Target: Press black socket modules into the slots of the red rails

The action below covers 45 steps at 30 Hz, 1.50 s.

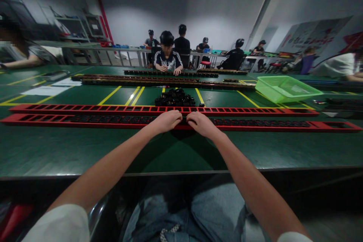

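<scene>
Two long red strips with rows of slots lie across the green table. The nearer red strip (85, 121) holds several black inserts; the farther red strip (255, 112) has mostly bare slots. My left hand (167, 120) and my right hand (200, 123) rest side by side on the middle of the nearer strip, knuckles up, fingers curled down onto it. What lies under the fingertips is hidden. A heap of small black parts (175, 98) sits just beyond the farther strip, straight ahead of my hands.
A green plastic basket (286, 89) stands at the right. Darker strips (159, 81) lie further back, where a seated person (167, 58) works opposite me. White paper sheets (47, 90) lie at the left. More people sit at tables behind and at both sides.
</scene>
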{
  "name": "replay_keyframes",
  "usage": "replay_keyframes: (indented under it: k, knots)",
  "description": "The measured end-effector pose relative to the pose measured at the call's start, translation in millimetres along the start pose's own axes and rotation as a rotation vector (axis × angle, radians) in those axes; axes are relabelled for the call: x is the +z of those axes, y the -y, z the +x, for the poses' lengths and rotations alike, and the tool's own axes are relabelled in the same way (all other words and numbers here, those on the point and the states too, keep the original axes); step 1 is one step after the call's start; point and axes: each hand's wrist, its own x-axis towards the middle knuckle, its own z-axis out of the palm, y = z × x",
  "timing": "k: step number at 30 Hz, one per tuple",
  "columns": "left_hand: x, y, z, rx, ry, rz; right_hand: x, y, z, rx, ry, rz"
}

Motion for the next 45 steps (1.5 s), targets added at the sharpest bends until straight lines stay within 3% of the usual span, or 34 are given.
replay_keyframes:
  k: [15, 45]
  knots:
    - [-0.2, 3.3, -1.5, -0.077, -0.005, 0.001, -1.2, 0.1, -1.3, 0.014, -0.003, 0.018]
    - [0.0, 3.5, -2.3, -0.09, 0.006, -0.001, -2.6, 1.4, -0.4, -0.042, 0.004, 0.008]
